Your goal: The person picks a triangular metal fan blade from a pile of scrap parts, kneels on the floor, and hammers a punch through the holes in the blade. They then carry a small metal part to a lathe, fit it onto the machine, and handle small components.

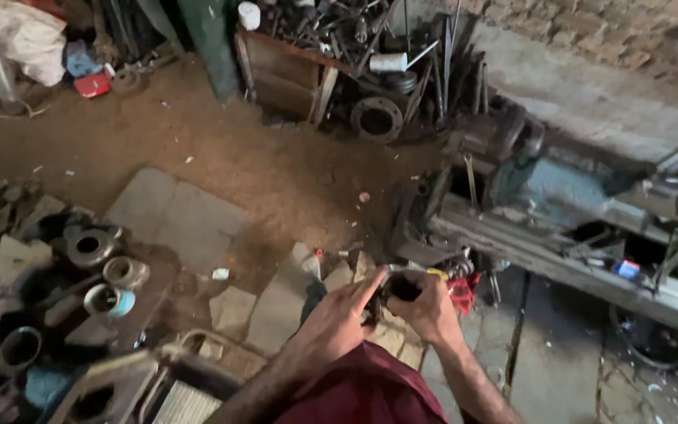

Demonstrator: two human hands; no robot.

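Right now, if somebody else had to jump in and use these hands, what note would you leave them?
Left hand: fingers up against a small dark metal part, touching it from its left side.
Right hand: curled around the same part from the right, held up in front of the body.
A red rag sits just beyond the right hand, by the end of the long machine bed.
Metal rings lie on the floor to the left.
Done: the part is up in both hands.
Left: cannot tell; the part itself is too dark and blurred to read.
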